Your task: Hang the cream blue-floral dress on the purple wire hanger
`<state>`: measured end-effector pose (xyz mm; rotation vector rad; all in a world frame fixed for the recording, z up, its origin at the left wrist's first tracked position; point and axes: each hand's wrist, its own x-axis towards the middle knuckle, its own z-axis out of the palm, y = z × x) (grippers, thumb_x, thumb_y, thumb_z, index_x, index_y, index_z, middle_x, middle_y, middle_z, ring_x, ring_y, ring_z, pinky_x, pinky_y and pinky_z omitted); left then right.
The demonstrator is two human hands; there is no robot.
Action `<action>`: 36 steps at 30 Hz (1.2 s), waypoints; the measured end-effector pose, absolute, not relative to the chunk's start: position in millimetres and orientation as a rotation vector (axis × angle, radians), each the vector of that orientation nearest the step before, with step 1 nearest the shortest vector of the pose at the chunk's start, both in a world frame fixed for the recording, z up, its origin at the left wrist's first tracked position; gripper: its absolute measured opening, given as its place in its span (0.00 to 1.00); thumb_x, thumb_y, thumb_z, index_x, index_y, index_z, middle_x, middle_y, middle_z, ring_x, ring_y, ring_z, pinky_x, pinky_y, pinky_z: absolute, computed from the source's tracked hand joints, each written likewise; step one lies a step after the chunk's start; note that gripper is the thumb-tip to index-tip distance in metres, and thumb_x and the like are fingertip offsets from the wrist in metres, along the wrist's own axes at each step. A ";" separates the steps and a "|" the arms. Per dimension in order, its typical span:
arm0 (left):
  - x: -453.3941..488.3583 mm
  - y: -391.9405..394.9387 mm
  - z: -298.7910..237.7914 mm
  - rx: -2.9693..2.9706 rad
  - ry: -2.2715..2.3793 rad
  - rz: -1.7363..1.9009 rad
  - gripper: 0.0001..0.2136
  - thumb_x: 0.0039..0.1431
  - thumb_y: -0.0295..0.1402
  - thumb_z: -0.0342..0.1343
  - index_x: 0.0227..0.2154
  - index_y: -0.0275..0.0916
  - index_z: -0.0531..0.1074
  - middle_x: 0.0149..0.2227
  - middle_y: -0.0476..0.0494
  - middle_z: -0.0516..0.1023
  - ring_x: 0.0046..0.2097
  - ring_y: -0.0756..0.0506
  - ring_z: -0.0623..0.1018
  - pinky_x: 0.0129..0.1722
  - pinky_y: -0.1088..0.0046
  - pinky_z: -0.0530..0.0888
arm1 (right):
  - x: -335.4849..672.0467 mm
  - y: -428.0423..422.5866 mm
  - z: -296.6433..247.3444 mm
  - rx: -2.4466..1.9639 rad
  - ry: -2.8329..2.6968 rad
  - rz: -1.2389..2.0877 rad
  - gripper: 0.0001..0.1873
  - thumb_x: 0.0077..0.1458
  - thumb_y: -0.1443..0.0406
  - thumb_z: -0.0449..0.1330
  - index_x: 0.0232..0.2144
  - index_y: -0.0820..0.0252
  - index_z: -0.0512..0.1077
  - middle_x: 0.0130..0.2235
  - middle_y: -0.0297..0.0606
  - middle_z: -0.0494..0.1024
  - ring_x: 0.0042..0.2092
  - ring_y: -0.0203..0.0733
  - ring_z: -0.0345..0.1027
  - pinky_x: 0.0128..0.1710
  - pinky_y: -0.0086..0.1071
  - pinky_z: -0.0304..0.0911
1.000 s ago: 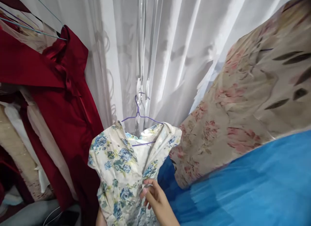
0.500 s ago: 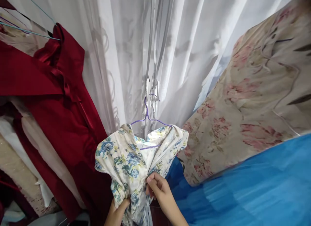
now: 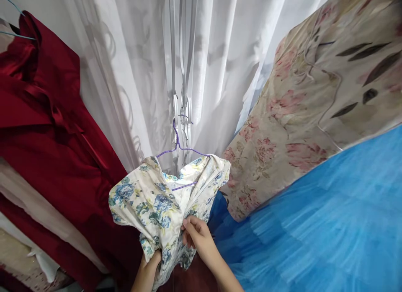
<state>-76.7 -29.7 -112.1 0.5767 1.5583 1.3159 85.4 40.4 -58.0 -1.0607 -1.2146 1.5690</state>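
A cream floral dress (image 3: 157, 204) with blue flowers and short sleeves hangs on a purple wire hanger (image 3: 178, 145) in the middle of the head view. Its neck is parted in a V, and the hanger's lower bar shows inside. At the lower end of this opening, my right hand (image 3: 196, 233) pinches the dress between thumb and fingers; any small fastener there is hidden. My left hand (image 3: 151, 262) grips the side of the dress lower down, its fingers covered by cloth and only the thumb side showing.
White curtains (image 3: 138, 53) hang behind, with grey straps (image 3: 183, 40) and white hooks (image 3: 188, 109) above the hanger. Dark red clothing (image 3: 63, 137) hangs at the left. On the right are a beige flowered garment (image 3: 301, 107) and a ruffled blue one (image 3: 314, 233).
The view has shifted, so the dress, hanger and both hands appear somewhat further left. Both hands keep their hold, and the lower part of the dress hangs tilted more to the right.
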 end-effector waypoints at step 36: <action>19.8 -19.9 -77.4 1.769 1.711 1.291 0.02 0.58 0.27 0.52 0.32 0.40 0.66 0.33 0.45 0.75 0.39 0.44 0.76 0.40 0.69 0.71 | 142.1 22.0 -25.9 -0.931 -1.142 1.581 0.14 0.54 0.58 0.63 0.25 0.63 0.71 0.13 0.27 0.66 0.16 0.28 0.50 0.18 0.25 0.46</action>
